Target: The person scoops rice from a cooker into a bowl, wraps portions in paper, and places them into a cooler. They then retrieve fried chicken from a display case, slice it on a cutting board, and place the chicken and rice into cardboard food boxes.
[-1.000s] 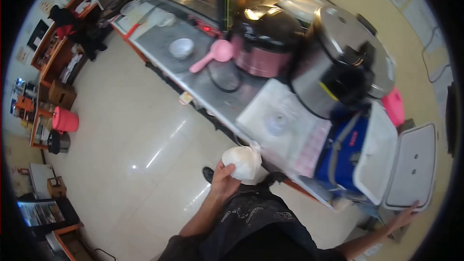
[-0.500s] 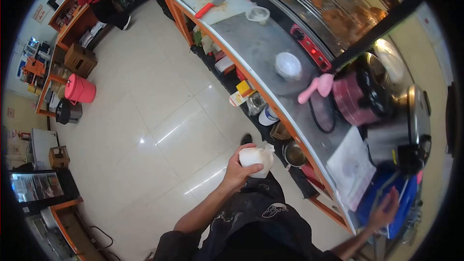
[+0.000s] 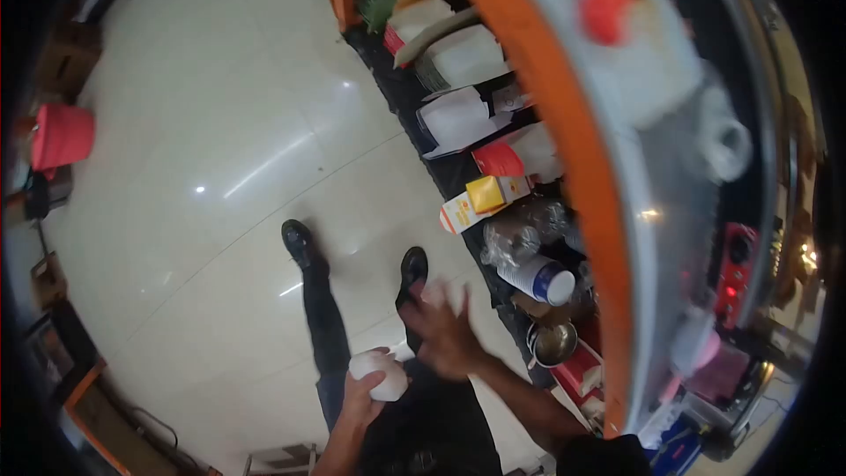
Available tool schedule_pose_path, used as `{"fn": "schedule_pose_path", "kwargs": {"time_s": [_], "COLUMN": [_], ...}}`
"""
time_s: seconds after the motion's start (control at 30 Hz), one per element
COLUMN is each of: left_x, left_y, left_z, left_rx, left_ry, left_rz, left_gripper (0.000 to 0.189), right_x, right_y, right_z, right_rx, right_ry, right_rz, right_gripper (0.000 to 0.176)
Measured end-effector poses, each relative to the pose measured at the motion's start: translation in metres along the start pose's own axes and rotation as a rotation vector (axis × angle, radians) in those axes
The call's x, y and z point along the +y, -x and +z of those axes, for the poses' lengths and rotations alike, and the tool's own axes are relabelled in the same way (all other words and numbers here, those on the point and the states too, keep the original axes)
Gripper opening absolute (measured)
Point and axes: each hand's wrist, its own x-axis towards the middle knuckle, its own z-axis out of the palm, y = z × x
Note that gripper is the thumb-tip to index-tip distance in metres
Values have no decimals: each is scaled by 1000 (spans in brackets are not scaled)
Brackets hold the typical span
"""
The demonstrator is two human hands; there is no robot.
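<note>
My left hand [image 3: 363, 392] is wrapped around a rounded white bundle [image 3: 379, 373], perhaps paper or thin plastic; its contents are hidden. The thumb presses on the front of it. Just to the right and a little higher, my right hand [image 3: 445, 330] is raised with its fingers spread and smeared by motion. A pale patch shows by its fingertips, too blurred to name. Both hands are over my legs, left of the counter's shelf.
The counter [image 3: 656, 203] curves along the right side. Its lower shelf holds stacked cups [image 3: 538, 280], a yellow box [image 3: 485, 196], white packets [image 3: 458, 119] and a metal pot [image 3: 553, 344]. A red-handled knife [image 3: 608, 0] lies on top. A pink bucket [image 3: 63, 137] stands far left.
My view has swung down toward the floor and lower shelf. The right hand has come from the blue tray at the counter's end to beside the left hand, which still holds the white bundle.
</note>
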Motion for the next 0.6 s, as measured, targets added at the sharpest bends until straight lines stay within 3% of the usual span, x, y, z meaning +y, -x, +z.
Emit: {"fn": "schedule_pose_path", "kwargs": {"time_s": [0.03,0.07,0.1,0.13,0.17,0.23,0.27,0.33,0.37,0.43,0.47,0.5,0.57,0.6], "left_x": [15,25,27,31,36,47,64,73,76,78,82,77,65,61], "left_y": [-38,-81,-113,-142,-176,-222,-247,-287,-304,-323,-323,-322,-315,-307], "left_z": [-17,-39,-62,-84,-99,-110,-119,-124,-120,-87,-65,-61,-60,-58], "left_rx": [-4,24,64,76,86,-48,-36,-381,-383,-322,-380,-389,-553,-577], "left_ry": [11,-99,-207,-278,-348,-392,-373,-396,-386,-751,-840,-833,-928,-907], "left_rz": [-43,-11,6,-53,-94,-102,-135,-259,-298,-516,-470,-471,-530,-529], "left_gripper": [59,53,48,43,39,32,32,36,36,41,52,52,60,67], "right_x": [61,119,175,222,240,288,289,296,284,233,199,162,94,73], "right_y": [-48,-92,-128,-154,-179,-210,-223,-216,-207,-170,-149,-132,-128,-119], "right_z": [57,83,102,116,112,150,148,145,149,146,159,149,120,126], "right_rx": [425,648,615,637,497,507,469,617,684,776,752,657,409,401], "right_ry": [-330,-442,-128,-173,-149,3,19,31,29,-40,94,-142,-178,-309], "right_rz": [144,407,695,821,1086,1193,1205,1244,1196,961,849,685,557,544], "right_gripper": [74,88,98,110,116,112,112,106,104,101,101,102,95,92]}}
